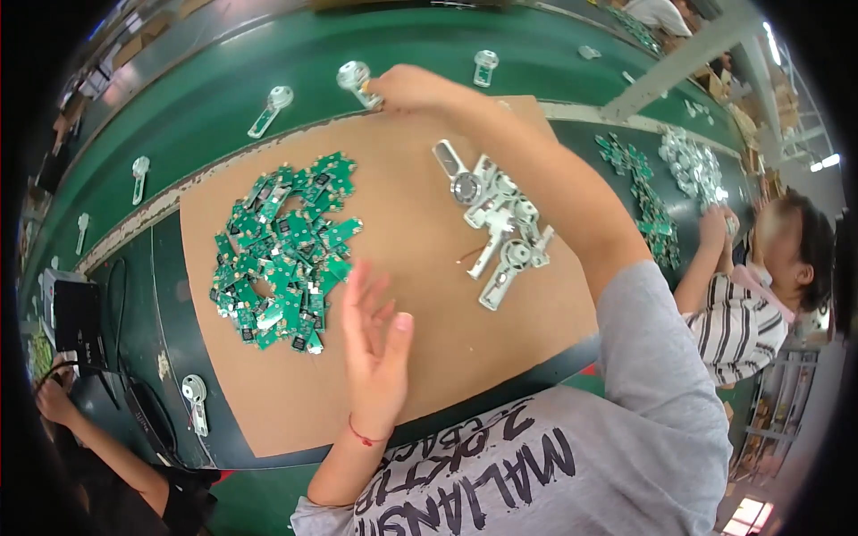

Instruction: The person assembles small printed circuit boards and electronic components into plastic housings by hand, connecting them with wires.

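Observation:
My right arm reaches across to the green belt, where my right hand [404, 87] pinches the lower end of a white plastic fan-shaped housing [354, 75] with a round head and a short handle. My left hand [374, 344] is raised over the brown cardboard sheet [402, 375], fingers apart and nothing in it. Just beyond its fingertips, to the left, spreads a heap of small green circuit boards [286, 241]. Under my right arm lies a loose pile of white housings [505, 223], some with round heads and long handles.
Other white housings lie spaced along the green belt [197, 107], one of them [485, 68] right of my hand. A lone housing [195, 402] sits left of the cardboard. A co-worker [751, 286] sits at the right beside more boards and housings; another person's arm [116, 456] shows at left.

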Action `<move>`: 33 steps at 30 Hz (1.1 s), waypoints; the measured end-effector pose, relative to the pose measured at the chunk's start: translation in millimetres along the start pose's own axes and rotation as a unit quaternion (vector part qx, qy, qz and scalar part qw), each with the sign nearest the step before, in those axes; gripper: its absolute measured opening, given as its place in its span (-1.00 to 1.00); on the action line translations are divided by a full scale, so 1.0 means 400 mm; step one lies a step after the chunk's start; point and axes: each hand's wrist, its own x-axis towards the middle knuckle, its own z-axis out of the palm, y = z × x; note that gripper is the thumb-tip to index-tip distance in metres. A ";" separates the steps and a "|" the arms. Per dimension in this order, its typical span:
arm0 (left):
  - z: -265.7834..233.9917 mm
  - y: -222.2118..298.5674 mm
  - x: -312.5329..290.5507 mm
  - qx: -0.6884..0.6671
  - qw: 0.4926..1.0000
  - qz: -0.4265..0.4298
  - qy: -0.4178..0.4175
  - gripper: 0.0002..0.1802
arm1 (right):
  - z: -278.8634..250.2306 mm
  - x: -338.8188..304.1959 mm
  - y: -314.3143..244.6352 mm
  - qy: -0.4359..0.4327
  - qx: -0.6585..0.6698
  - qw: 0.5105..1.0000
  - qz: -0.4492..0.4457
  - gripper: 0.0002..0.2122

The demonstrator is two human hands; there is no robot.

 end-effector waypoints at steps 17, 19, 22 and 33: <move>-0.002 -0.014 -0.008 0.074 0.994 0.045 -0.062 -0.53 | 0.084 -0.437 0.046 0.115 -0.286 0.920 -0.242 -0.70; -0.009 0.004 -0.016 0.199 0.979 0.049 0.013 -0.56 | 0.133 -0.516 -0.001 0.076 -0.252 0.914 -0.309 -0.69; -0.049 -0.029 -0.047 0.367 0.926 0.084 -0.014 -0.56 | 0.225 -0.633 -0.030 0.088 -0.237 0.896 -0.364 -0.76; -0.088 -0.070 -0.121 0.274 0.955 0.074 -0.088 -0.39 | 0.278 -0.715 -0.019 0.061 -0.091 0.924 -0.366 -0.79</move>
